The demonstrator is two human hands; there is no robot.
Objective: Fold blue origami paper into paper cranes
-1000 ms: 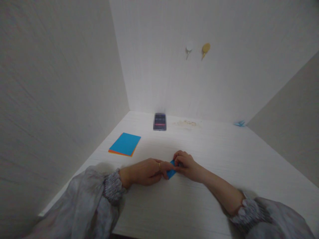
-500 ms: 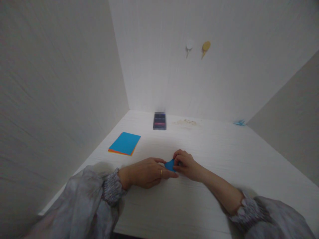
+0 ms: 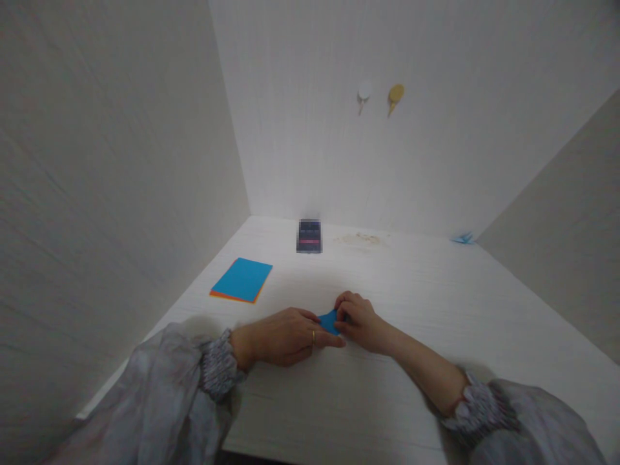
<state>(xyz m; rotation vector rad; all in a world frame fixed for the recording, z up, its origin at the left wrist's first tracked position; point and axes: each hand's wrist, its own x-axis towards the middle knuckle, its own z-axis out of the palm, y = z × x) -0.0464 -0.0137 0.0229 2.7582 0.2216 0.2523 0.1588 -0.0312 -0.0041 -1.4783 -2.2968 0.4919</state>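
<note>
While paper [image 3: 329,321] is pinched by the right hand [image 3: 361,323], it is touched by the left hand [image 3: 290,337]. The left grip is unclear.

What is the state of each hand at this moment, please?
Left hand: open, spread at the small blue paper; whether it presses cannot be told.
Right hand: closed, pinching the small blue paper.

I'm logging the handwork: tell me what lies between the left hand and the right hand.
In the head view, a small piece of blue paper lies between the left hand and the right hand, which pinches it.
</note>
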